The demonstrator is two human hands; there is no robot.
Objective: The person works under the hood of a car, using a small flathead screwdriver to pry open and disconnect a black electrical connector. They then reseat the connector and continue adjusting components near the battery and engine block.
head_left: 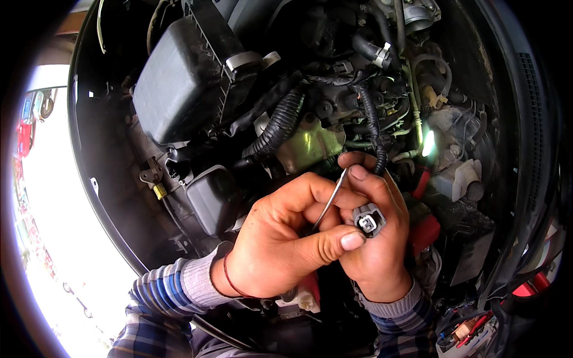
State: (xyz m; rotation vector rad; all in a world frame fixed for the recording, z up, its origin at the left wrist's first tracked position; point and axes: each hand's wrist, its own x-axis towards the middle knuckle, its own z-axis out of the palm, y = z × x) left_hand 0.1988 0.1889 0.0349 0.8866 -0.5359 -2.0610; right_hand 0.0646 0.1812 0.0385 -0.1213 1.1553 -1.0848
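A small grey electrical connector (369, 220) with a whitish insert faces up, its open end toward me. My left hand (280, 232) is closed, with thumb and index finger against the connector's side. Around its far side curls my right hand (379, 244), closed, with thumb and forefinger tips pinched at the upper end of a thin metal rod (330, 201). That rod slants across my left index finger, its lower end among the left fingers. Behind my right fingers, a black corrugated wiring loom (371, 113) comes down from the engine; its join to the connector is hidden.
Around my hands is an open engine bay. A large black box (173, 83) stands at upper left, with a smaller black box (213, 200) below it. A ribbed hose (277, 125) lies beyond my hands. A bright lamp (428, 143) glows at right, near a whitish reservoir (465, 179).
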